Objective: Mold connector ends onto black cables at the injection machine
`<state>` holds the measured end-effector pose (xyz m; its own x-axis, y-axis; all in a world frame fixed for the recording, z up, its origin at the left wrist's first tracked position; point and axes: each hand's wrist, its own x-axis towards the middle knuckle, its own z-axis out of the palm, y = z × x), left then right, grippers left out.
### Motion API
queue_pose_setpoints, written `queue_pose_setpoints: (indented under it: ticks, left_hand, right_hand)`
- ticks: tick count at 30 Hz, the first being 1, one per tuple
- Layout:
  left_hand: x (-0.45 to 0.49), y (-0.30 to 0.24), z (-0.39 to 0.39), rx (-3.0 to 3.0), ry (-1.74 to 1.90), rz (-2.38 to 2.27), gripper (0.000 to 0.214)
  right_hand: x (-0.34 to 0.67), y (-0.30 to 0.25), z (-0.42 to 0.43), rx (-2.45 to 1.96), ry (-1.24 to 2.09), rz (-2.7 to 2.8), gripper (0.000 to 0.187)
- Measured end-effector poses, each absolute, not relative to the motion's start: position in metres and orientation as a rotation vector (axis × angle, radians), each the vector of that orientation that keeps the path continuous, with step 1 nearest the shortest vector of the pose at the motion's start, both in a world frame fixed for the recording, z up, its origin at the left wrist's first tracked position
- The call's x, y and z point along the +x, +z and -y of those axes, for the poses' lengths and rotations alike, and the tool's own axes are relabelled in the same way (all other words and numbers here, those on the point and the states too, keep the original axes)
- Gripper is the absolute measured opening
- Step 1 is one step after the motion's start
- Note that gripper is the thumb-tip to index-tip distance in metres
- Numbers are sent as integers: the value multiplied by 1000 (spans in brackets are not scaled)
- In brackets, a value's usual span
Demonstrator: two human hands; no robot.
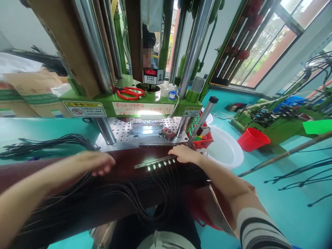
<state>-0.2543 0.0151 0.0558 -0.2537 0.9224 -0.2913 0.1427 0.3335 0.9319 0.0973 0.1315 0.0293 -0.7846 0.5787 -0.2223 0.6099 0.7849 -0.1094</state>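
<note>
A narrow metal strip (141, 165) lies on the dark red tabletop, with several cable connectors (160, 165) set along it, their bright metal ends toward me. Black cables (166, 185) run from them down toward my lap. My right hand (185, 154) is closed at the strip's right end, its fingers curled over it and hiding that end. To the left of the strip, apart from it, my left hand (103, 164) hovers above the table. Motion smears its half-curled fingers, and I cannot make out anything in them.
A green press (103, 109) with steel columns stands ahead, its mould (146, 128) on a perforated plate. Red-handled scissors (129, 92) lie on the press. Black cable bundles (70, 140) lie left. A red box (204, 140), white tub (228, 147) and red bucket (253, 139) stand right.
</note>
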Motion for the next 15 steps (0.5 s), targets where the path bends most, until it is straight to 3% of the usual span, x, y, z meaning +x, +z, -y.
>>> queue_pose_setpoints:
  ticks: [2, 4, 6, 10, 15]
  left_hand:
    - [-210, 49, 5, 1274, 483, -1297, 27]
    - [-172, 39, 22, 1311, 399, -1134, 35]
    - [-142, 28, 31, 1146, 546, -1031, 41]
    - [-104, 9, 29, 598, 915, -1017, 24]
    - [-74, 9, 7, 439, 981, -907, 29]
  right_hand:
    - [92, 40, -134, 989, -344, -2715, 37]
    - [89, 46, -137, 1093, -371, -2659, 30]
    - [89, 47, -139, 1213, -360, -2639, 29]
    - [94, 49, -146, 1450, -347, -2647, 32]
    - [91, 72, -166, 1546, -384, -2738, 35]
